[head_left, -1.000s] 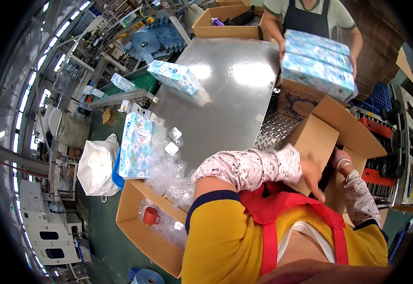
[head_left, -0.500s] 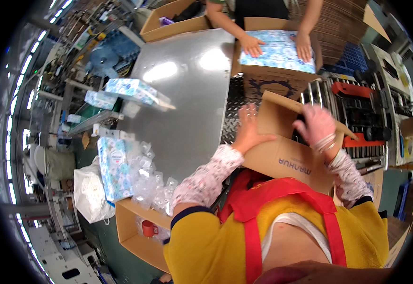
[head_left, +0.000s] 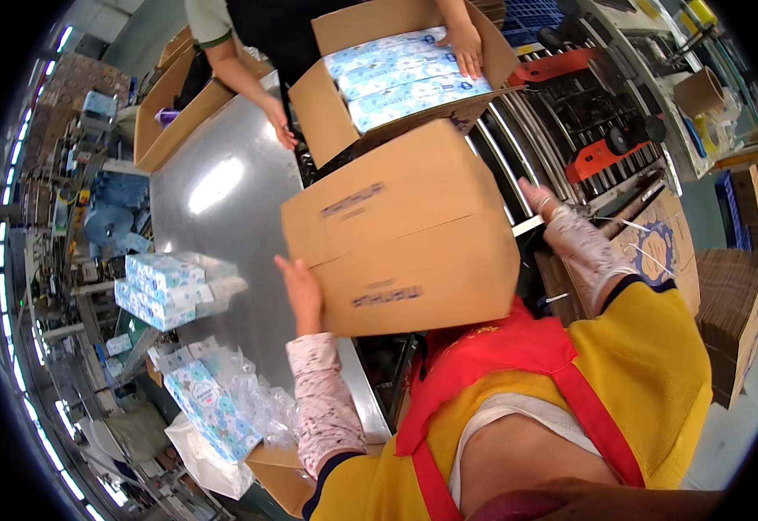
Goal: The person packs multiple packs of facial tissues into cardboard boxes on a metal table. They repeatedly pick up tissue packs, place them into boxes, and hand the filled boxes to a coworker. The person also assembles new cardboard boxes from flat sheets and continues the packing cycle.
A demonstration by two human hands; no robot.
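Note:
A brown cardboard carton [head_left: 405,230] lies tilted in front of me, its shut flaps and middle seam facing up. My left hand [head_left: 301,293] is at the carton's left edge, fingers stretched, palm side toward the cardboard. Just off the right side is my right hand [head_left: 538,199], open with its fingers extended and nothing in them. Beyond the carton stands an open box [head_left: 327,113] filled with blue-and-white patterned packs [head_left: 409,76]. A co-worker's hand [head_left: 464,50] rests on those packs; the other hand [head_left: 280,124] hangs beside the box.
On the left runs a shiny metal table [head_left: 249,234] with stacked patterned packs [head_left: 166,286] along its edge. Another pack [head_left: 210,408] leans by clear plastic pieces [head_left: 266,399]. A roller conveyor [head_left: 505,143] with red parts is at the right. Flat cardboard [head_left: 730,304] is stacked farther right.
The carton has turned over: its open flaps showed before, and its closed face shows now. My hands have moved apart to its two sides. The co-worker's left-side hand has come off the packs.

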